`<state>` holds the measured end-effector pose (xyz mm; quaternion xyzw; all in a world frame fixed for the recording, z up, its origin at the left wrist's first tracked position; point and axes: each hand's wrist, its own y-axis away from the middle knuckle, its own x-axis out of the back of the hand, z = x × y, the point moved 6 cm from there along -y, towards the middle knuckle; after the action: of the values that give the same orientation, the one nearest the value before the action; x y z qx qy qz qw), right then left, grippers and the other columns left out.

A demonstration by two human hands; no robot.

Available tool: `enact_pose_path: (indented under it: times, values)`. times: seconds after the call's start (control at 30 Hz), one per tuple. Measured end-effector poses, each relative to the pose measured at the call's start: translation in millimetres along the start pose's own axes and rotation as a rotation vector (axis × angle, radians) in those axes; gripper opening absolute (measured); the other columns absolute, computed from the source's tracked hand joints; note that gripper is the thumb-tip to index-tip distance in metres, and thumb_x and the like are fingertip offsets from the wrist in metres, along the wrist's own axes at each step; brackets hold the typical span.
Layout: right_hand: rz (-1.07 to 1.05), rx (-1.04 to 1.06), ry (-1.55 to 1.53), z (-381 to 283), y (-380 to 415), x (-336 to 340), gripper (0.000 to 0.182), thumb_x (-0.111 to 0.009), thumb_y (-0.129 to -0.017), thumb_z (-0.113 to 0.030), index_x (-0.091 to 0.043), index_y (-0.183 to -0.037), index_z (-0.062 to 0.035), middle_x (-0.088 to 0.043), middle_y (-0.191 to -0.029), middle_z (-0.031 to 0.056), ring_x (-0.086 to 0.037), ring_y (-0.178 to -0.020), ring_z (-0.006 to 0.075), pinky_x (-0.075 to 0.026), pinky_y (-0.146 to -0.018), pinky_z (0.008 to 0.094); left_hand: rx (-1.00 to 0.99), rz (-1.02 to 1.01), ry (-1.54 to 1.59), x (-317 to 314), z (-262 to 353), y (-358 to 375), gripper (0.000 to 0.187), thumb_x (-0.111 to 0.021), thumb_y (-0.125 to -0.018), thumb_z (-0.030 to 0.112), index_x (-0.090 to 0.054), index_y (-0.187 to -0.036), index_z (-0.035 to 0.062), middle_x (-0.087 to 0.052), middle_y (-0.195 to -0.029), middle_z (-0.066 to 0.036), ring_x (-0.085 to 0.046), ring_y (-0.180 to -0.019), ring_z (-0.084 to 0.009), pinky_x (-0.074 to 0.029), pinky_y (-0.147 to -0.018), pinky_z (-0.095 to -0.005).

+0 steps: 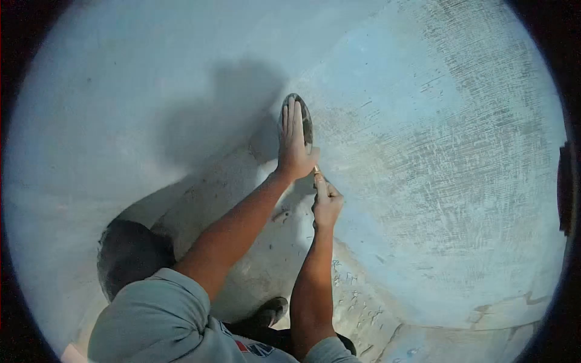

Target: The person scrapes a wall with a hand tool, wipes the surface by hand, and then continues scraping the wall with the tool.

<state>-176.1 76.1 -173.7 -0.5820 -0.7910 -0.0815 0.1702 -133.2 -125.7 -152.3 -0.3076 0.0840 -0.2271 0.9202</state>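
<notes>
My left hand (293, 142) lies flat with its fingers stretched along the dark, oval blade of a trowel (307, 124), covering much of it. The blade rests against a pale blue-grey plastered surface (387, 66). Just below, my right hand (327, 206) is closed around the tool's handle, where a brass-coloured collar shows above the fingers. Both forearms reach up from the bottom of the view. Whether the blade's whole face touches the plaster is hidden.
Rough, scratched plaster (460, 163) spreads over the right side. Crumbs of material lie on the pale floor (354, 296) below. My bent knee (133, 254) is at lower left and a dark shoe (272, 311) at bottom centre. A dark object (565, 187) stands at the right edge.
</notes>
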Motion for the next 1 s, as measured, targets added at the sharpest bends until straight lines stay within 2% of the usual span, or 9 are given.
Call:
enact_pose_path:
  times: [0.1,0.23,0.33,0.47,0.57,0.67,0.77,0.87,1.0]
  values:
    - [-0.026,0.017,0.038,-12,6,6,0.034,-0.082,-0.100,-0.028,-0.073,-0.080,-0.0021,-0.054,-0.071,-0.0069,-0.042,-0.065,0.0053,-0.033,-0.058,0.0262,-0.032,-0.025,-0.010,-4,1,6,0.118,-0.073,-0.081,0.007,0.000,-0.173,-0.0035,-0.001,-0.180,-0.031,0.000,-0.166,-0.0526,-0.004,-0.131,-0.0670]
    - [-0.034,-0.138,-0.180,60,-1,58,0.030,-0.082,-0.099,-0.028,-0.074,-0.080,-0.0056,-0.053,-0.064,-0.0075,-0.039,-0.053,0.0027,-0.026,-0.048,0.0241,0.241,-0.321,-0.063,-41,27,55,0.111,-0.065,-0.086,0.005,0.004,-0.172,-0.0051,0.005,-0.180,-0.030,0.007,-0.166,-0.0514,0.006,-0.124,-0.0782]
    - [-0.046,-0.123,-0.216,68,1,48,0.033,-0.080,-0.101,-0.034,-0.072,-0.079,-0.0099,-0.051,-0.060,-0.0076,-0.036,-0.045,0.0030,-0.023,-0.043,0.0261,0.246,-0.358,-0.115,-40,29,55,0.110,-0.062,-0.086,0.004,0.005,-0.172,-0.0047,0.006,-0.180,-0.029,0.009,-0.166,-0.0509,0.008,-0.123,-0.0793]
    - [0.063,0.077,-0.080,20,3,-17,0.032,-0.080,-0.102,-0.032,-0.074,-0.081,-0.0082,-0.051,-0.064,-0.0084,-0.036,-0.050,0.0023,-0.024,-0.046,0.0249,-0.028,-0.044,-0.011,-2,-9,2,0.114,-0.068,-0.081,0.003,0.000,-0.173,-0.0022,0.001,-0.180,-0.030,0.002,-0.166,-0.0523,-0.001,-0.128,-0.0727]
    - [0.076,0.192,-0.023,1,1,-1,0.030,-0.084,-0.098,-0.025,-0.077,-0.084,0.0014,-0.060,-0.072,-0.0069,-0.048,-0.066,0.0060,-0.037,-0.060,0.0266,0.006,-0.047,0.001,-10,-6,9,0.117,-0.071,-0.080,0.005,0.000,-0.173,-0.0029,0.000,-0.180,-0.030,0.000,-0.166,-0.0530,-0.005,-0.130,-0.0695]
    - [-0.030,-0.159,-0.060,24,-6,44,0.027,-0.083,-0.098,-0.023,-0.078,-0.086,0.0010,-0.059,-0.070,-0.0051,-0.048,-0.064,0.0066,-0.037,-0.058,0.0265,0.182,-0.225,-0.155,-31,24,38,0.123,-0.075,-0.080,0.010,0.005,-0.172,-0.0047,0.002,-0.180,-0.031,0.000,-0.166,-0.0536,-0.005,-0.130,-0.0695]
    - [-0.087,-0.228,-0.173,44,-6,46,0.028,-0.083,-0.098,-0.023,-0.079,-0.088,0.0022,-0.057,-0.069,-0.0041,-0.046,-0.064,0.0074,-0.037,-0.058,0.0274,0.246,-0.355,-0.158,-34,28,51,0.119,-0.071,-0.081,0.003,0.005,-0.172,-0.0028,0.002,-0.179,-0.033,0.003,-0.166,-0.0523,-0.001,-0.133,-0.0607]
    - [0.081,-0.042,0.009,4,1,-3,0.030,-0.084,-0.097,-0.025,-0.080,-0.091,0.0041,-0.056,-0.069,-0.0042,-0.044,-0.064,0.0079,-0.036,-0.058,0.0282,0.090,-0.057,-0.156,-12,-7,10,0.119,-0.074,-0.084,0.012,0.005,-0.171,-0.0056,0.000,-0.179,-0.033,-0.002,-0.166,-0.0534,-0.005,-0.131,-0.0668]
    - [0.104,0.068,0.057,-10,10,-8,0.032,-0.085,-0.097,-0.025,-0.080,-0.093,0.0055,-0.057,-0.070,-0.0042,-0.045,-0.063,0.0079,-0.037,-0.058,0.0284,0.000,-0.036,-0.049,3,-3,1,0.113,-0.069,-0.082,0.005,0.000,-0.171,-0.0068,-0.003,-0.178,-0.034,-0.003,-0.166,-0.0527,-0.006,-0.131,-0.0681]
